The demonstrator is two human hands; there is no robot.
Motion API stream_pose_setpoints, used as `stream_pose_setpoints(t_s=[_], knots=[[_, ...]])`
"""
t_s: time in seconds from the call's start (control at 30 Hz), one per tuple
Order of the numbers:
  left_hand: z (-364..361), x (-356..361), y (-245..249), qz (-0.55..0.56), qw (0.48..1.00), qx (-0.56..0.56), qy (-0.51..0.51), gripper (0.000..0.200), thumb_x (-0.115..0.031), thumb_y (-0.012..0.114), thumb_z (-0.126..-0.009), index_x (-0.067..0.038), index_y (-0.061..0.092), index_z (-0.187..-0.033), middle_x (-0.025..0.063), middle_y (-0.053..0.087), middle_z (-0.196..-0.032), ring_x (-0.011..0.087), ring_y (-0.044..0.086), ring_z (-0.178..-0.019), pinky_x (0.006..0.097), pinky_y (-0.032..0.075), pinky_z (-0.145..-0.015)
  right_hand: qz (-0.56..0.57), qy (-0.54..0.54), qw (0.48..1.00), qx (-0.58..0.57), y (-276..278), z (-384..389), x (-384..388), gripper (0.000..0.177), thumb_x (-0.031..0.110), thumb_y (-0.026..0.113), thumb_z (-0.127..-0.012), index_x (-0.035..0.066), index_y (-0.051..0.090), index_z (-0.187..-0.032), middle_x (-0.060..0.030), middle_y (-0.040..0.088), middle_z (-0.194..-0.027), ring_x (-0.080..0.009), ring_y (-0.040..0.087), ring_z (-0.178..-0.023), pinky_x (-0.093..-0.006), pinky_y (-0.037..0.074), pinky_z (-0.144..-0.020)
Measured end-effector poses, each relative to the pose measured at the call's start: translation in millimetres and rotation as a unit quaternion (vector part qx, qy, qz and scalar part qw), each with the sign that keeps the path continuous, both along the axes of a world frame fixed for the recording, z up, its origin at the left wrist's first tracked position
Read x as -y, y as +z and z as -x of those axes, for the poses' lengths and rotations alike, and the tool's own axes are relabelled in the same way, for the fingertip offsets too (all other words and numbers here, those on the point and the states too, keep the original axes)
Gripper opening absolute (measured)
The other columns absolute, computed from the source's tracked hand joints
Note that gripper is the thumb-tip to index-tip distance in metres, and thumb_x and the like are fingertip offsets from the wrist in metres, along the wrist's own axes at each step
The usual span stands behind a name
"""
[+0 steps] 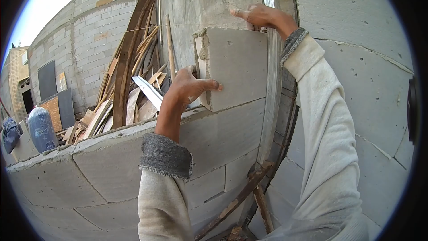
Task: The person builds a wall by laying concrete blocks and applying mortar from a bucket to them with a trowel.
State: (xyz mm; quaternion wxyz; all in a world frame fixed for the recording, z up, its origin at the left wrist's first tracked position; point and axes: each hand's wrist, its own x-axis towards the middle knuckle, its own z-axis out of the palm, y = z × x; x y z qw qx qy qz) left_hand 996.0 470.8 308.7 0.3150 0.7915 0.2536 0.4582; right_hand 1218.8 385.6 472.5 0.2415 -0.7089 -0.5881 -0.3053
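Observation:
A grey lightweight concrete block [238,67] stands on the top course of a low block wall [120,160], with mortar smeared on its left end. My left hand [189,87] grips that left end, thumb pressed on the near face and fingers behind. At the block's upper right corner is my right hand [265,17]; its thumb sticks out leftward above the top edge, while its fingers reach down behind the block and are mostly hidden. Right beside the block's right end rises a metal profile [272,76]. A thin string [178,25] runs level near the block's top.
A finished block wall [361,85] rises close on the right. Behind the low wall lean timber planks [129,58] and a metal strip [149,93]. A stuffed plastic sack [41,129] stands at the far left. Wooden braces [236,198] cross below the profile.

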Motion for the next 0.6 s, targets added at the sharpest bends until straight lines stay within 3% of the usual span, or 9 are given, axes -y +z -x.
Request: stream_pose_setpoints(t_s=[0.1, 0.13, 0.2, 0.43, 0.6], knots=[[1, 8, 1, 0.001, 1.0, 0.006, 0.007, 0.075, -0.021, 0.093, -0.054, 0.017, 0.062, -0.111, 0.028, 0.069, -0.095, 0.035, 0.07, -0.086, 0.0395, 0.055, -0.081, 0.012, 0.001, 1.0, 0.007, 1, -2, -2, 0.088, 0.076, 0.04, -0.089, -0.006, 0.071, -0.095, -0.0317, 0.065, -0.105, -0.0426, 0.066, -0.104, -0.0581, 0.046, -0.095], [2, 12, 2, 0.005, 1.0, -0.003, 0.002, 0.077, -0.022, 0.092, -0.055, 0.017, 0.06, -0.114, 0.0278, 0.069, -0.097, 0.0355, 0.069, -0.09, 0.0396, 0.052, -0.086, 0.022, 0.0, 1.0, 0.008, 2, -3, -2, 0.089, 0.078, 0.04, -0.088, -0.006, 0.07, -0.098, -0.0326, 0.065, -0.108, -0.044, 0.065, -0.108, -0.0598, 0.045, -0.097], [6, 20, 5, 0.014, 1.0, -0.023, -0.009, 0.081, -0.024, 0.089, -0.056, 0.016, 0.058, -0.12, 0.0274, 0.068, -0.102, 0.0364, 0.067, -0.097, 0.0397, 0.047, -0.097, 0.053, -0.015, 0.998, 0.003, 3, 4, 2, 0.09, 0.077, 0.041, -0.089, -0.007, 0.068, -0.105, -0.0332, 0.064, -0.109, -0.0445, 0.064, -0.109, -0.0595, 0.044, -0.098], [6, 16, 6, 0.013, 0.998, -0.056, 0.003, 0.09, -0.025, 0.089, -0.056, 0.02, 0.053, -0.125, 0.0336, 0.064, -0.107, 0.0395, 0.065, -0.104, 0.0409, 0.046, -0.1, 0.035, 0.0, 0.999, 0.015, 3, 0, 0, 0.086, 0.073, 0.04, -0.092, -0.007, 0.069, -0.1, -0.034, 0.065, -0.104, -0.0433, 0.066, -0.105, -0.0589, 0.046, -0.096], [5, 19, 7, 0.003, 0.998, -0.059, 0.023, 0.101, -0.025, 0.089, -0.057, 0.023, 0.042, -0.132, 0.0393, 0.059, -0.114, 0.043, 0.062, -0.112, 0.0436, 0.042, -0.105, 0.049, 0.011, 0.999, 0.009, 5, -5, -1, 0.086, 0.072, 0.04, -0.092, -0.008, 0.067, -0.107, -0.0337, 0.064, -0.107, -0.0439, 0.065, -0.107, -0.0582, 0.046, -0.096]])
